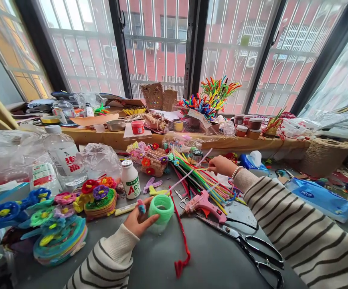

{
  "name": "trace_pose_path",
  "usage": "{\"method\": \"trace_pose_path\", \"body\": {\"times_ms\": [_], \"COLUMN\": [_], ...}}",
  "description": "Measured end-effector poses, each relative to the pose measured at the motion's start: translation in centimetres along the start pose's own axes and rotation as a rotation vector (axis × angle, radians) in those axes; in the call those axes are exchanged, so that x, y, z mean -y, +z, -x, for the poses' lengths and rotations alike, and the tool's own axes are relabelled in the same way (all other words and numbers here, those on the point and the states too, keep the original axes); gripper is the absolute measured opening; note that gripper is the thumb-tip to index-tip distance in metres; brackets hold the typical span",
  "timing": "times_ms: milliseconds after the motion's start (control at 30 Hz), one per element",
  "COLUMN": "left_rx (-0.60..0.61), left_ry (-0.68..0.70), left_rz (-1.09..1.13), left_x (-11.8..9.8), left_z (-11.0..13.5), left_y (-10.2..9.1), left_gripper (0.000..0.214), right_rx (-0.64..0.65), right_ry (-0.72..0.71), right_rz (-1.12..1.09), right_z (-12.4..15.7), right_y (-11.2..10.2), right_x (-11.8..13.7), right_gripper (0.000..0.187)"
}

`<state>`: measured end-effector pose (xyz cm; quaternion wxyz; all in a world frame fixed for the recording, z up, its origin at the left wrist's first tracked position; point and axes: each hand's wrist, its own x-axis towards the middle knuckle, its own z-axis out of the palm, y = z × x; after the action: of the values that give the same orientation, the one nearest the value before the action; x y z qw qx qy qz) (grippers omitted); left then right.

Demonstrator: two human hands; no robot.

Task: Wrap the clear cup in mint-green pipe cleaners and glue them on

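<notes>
My left hand (136, 223) is wrapped around a small round pot (156, 217) covered in light green fuzzy coils, its open top tilted up. A pink and blue fuzzy piece (141, 206) shows at the fingers of that hand. My right hand (219, 165) is stretched over a bundle of colored pipe cleaners (189, 170), its fingers pinched at a yellow one. Right of the pot lies a red twisted pipe cleaner (182, 235). A pink glue gun (205, 205) and large black-handled scissors (246, 241) rest below the bundle; small scissors (182, 199) lie beside the gun.
A white bottle (130, 180), a water bottle (64, 156) and fuzzy flower pots (60, 241) stand on the left. Tissue packs (320, 198) and a twine roll (320, 155) are at right. Paint jars (254, 124) and a pink tub (137, 127) line the sill.
</notes>
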<state>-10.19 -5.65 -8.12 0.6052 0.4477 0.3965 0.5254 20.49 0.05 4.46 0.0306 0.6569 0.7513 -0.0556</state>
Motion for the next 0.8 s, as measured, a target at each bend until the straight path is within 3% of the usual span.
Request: {"method": "trace_pose_path", "body": {"times_ms": [200,300,400,433,600,700,800], "left_rx": [-0.066,-0.054,0.271,0.351,0.591,0.692,0.774], "left_ry": [0.046,0.251,0.551,0.573,0.533,0.483,0.453], "left_rz": [-0.077,-0.17,-0.666,-0.747,-1.104,-1.311,-1.473], "left_x": [-1.1,-3.0,-4.8,-5.1,-4.5,-3.1,-2.0], "left_z": [0.3,-0.3,-2.5,-3.6,-9.6,-11.6,-12.1], "left_y": [-1.1,0.7,4.4,5.9,11.8,13.7,14.4], "left_gripper": [0.055,0.049,0.03,0.022,0.023,0.032,0.033], "right_rx": [-0.005,-0.055,-0.154,-0.19,-0.343,-0.429,-0.515], "right_ry": [0.014,0.033,0.086,0.099,0.082,0.056,0.027], "right_rz": [0.011,0.026,0.053,0.058,0.043,0.022,-0.016], "right_z": [3.0,4.5,5.7,6.1,7.5,8.0,8.2], "right_y": [1.8,2.6,3.2,3.4,4.1,4.7,5.3], "right_x": [-0.5,-0.4,0.2,0.4,1.9,3.0,3.7], "right_gripper": [0.023,0.022,0.022,0.023,0.022,0.024,0.025]}}
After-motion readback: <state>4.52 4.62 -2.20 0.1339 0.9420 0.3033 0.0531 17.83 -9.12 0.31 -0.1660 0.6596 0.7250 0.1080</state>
